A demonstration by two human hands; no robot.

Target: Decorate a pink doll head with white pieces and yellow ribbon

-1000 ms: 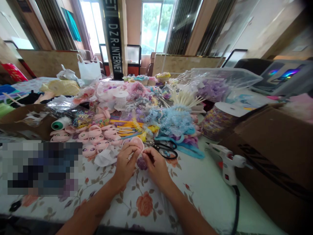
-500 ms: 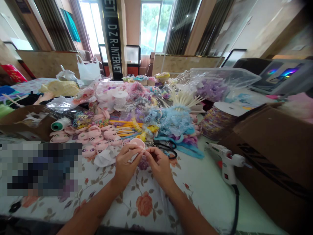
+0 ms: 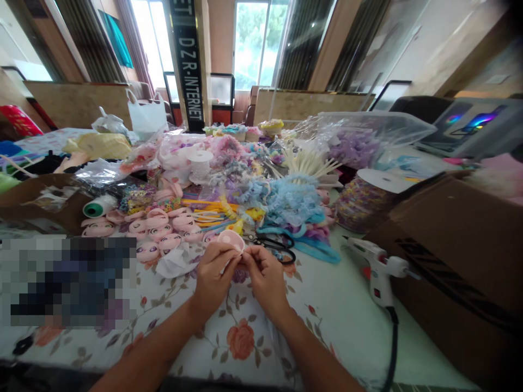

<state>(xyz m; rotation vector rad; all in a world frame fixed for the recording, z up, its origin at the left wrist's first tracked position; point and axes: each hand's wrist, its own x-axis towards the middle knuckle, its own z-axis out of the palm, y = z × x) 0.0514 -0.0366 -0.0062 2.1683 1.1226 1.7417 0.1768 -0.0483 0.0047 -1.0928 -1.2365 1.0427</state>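
Observation:
My left hand (image 3: 213,275) is closed on a small pink doll-face shell (image 3: 232,238), its hollow side turned up toward me. Close beside it, my right hand (image 3: 265,277) has thumb and forefinger pinched at the shell's near edge. The fingertips of both hands nearly meet there, and whatever lies between the right ones is too small to make out. Just beyond the right hand lie black-handled scissors (image 3: 281,246). More pink doll faces (image 3: 169,243) with painted eyes are grouped to the left, by a crumpled white tissue (image 3: 175,264).
A white glue gun (image 3: 379,267) with a black cord rests at right before a large cardboard box (image 3: 457,261). Blue frilly trim (image 3: 292,201), yellow strips (image 3: 208,212), a thread spool (image 3: 100,207) and a big reel (image 3: 363,201) crowd the far side of the flowered tablecloth (image 3: 241,340).
Both hands stay at the same spot, shifting slightly with the pink doll-face shell. The fingertips remain together at its edge. Nothing else has visibly moved.

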